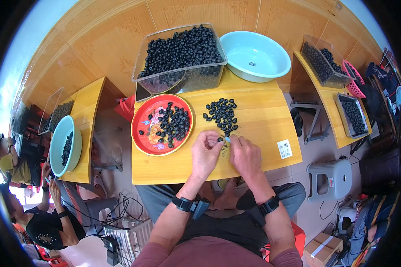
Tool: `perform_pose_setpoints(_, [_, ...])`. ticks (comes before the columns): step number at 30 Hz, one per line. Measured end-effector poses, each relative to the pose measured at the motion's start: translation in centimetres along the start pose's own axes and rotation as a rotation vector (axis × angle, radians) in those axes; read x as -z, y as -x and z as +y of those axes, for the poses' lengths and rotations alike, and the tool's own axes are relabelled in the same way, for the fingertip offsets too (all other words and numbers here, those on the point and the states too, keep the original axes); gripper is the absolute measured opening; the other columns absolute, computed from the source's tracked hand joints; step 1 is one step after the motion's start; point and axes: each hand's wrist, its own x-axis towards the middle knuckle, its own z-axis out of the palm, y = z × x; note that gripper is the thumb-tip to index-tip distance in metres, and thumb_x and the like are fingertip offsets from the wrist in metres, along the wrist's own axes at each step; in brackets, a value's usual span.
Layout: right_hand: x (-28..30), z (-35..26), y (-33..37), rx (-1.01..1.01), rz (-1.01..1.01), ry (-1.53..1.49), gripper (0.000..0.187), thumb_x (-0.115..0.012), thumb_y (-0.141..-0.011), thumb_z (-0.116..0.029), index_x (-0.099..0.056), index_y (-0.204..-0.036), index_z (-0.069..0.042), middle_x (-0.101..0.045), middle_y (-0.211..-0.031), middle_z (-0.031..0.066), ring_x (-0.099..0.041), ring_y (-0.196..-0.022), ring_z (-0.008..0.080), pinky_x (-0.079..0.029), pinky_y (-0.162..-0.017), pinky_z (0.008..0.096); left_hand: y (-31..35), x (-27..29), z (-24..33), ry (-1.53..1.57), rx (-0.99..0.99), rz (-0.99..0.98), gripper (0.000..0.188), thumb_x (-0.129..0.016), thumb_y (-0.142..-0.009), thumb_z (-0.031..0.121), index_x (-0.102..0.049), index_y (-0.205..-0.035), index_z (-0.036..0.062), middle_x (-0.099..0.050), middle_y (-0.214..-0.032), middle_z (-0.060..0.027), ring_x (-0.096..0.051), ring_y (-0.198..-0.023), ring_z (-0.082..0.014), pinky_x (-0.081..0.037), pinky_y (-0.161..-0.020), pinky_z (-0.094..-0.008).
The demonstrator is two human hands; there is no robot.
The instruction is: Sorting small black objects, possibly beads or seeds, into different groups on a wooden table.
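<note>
Over the near edge of the table (254,111), my left hand (204,153) pinches a small dark round berry-like piece (220,139) between thumb and fingertips. Close beside it, my right hand (245,155) is closed on a small light-blue tool (227,139), most of it hidden by the fingers; its tip is close to the berry-like piece. Just beyond my hands lies a loose pile of dark berry-like pieces (221,113). To the left, a red round tray (140,143) with a flower pattern holds more of them. Fine crumbs lie under my fingers.
At the back stand a clear plastic bin (200,82) heaped with dark pieces and a light-blue basin (258,73). A white label (284,149) is on the right of the table. Side tables hold more containers. A grey stool (329,180) stands right; another person (44,222) works at left.
</note>
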Motion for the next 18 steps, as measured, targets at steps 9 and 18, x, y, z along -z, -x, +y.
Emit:
perform_pose_setpoints(9, [0.1, -0.2, 0.0, -0.05, 0.009, 0.031, 0.008, -0.066, -0.086, -0.009, -0.065, -0.093, -0.005, -0.06, -0.072, 0.0095, -0.067, -0.065, 0.0274, -0.055, -0.054, 0.0402, 0.1, 0.5, 0.4, -0.148, -0.057, -0.01, 0.02, -0.076, -0.09, -0.005, -0.069, -0.109, -0.0013, -0.064, -0.1, -0.0024, -0.065, -0.086, -0.0079, -0.054, -0.08, -0.0226])
perform_pose_setpoints(18, [0.2, -0.2, 0.1, -0.06, 0.024, 0.026, 0.01, -0.066, -0.087, -0.01, -0.066, -0.095, -0.005, -0.059, -0.073, 0.0093, -0.066, -0.065, 0.0275, -0.054, -0.054, 0.0404, 0.1, 0.9, 0.8, -0.3, -0.141, -0.044, 0.016, -0.078, -0.089, -0.003, -0.071, -0.103, -0.0028, -0.062, -0.105, -0.0024, -0.063, -0.084, -0.0068, -0.054, -0.076, -0.0226])
